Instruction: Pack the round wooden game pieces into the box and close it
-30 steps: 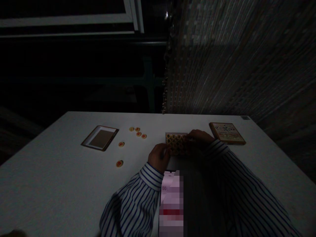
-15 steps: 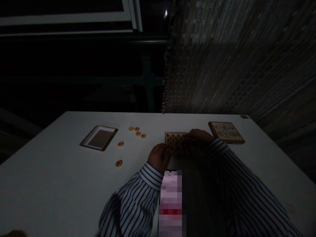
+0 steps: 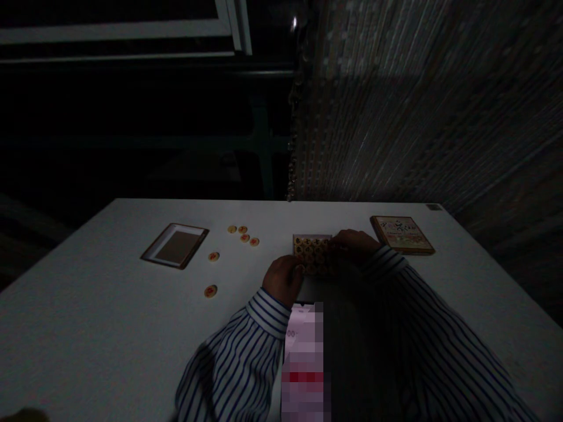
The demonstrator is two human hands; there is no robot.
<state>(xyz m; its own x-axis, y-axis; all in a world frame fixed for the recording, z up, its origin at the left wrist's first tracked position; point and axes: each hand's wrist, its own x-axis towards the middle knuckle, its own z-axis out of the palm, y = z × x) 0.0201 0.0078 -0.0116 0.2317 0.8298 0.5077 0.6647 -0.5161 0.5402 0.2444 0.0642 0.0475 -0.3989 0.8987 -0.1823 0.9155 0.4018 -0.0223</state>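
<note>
A small open box (image 3: pixel 313 237) stands on the table between my hands, with rows of round wooden xiangqi pieces (image 3: pixel 309 251) in it. My left hand (image 3: pixel 282 279) is at the box's front left corner, thumb and forefinger closed at a xiangqi piece (image 3: pixel 300 268) there. At the right side of the box my right hand (image 3: pixel 355 242) has its fingers bent in over the edge; shadow hides what the fingertips hold, if anything. Several loose pieces with red characters lie to the left, among them one piece (image 3: pixel 210 291) closest to me and another (image 3: pixel 213 257) behind it.
An open shallow box lid or tray (image 3: pixel 178 247) lies on the white table (image 3: pixel 109 328) at left. A printed box cover (image 3: pixel 404 235) lies at right. A lit phone (image 3: pixel 303 351), partly blurred out, is below my hands. A bead curtain (image 3: pixel 373 117) hangs behind the table. Light is dim.
Both hands stay at the box with hardly any movement. The view has shifted very slightly; the loose pieces lie as before.
</note>
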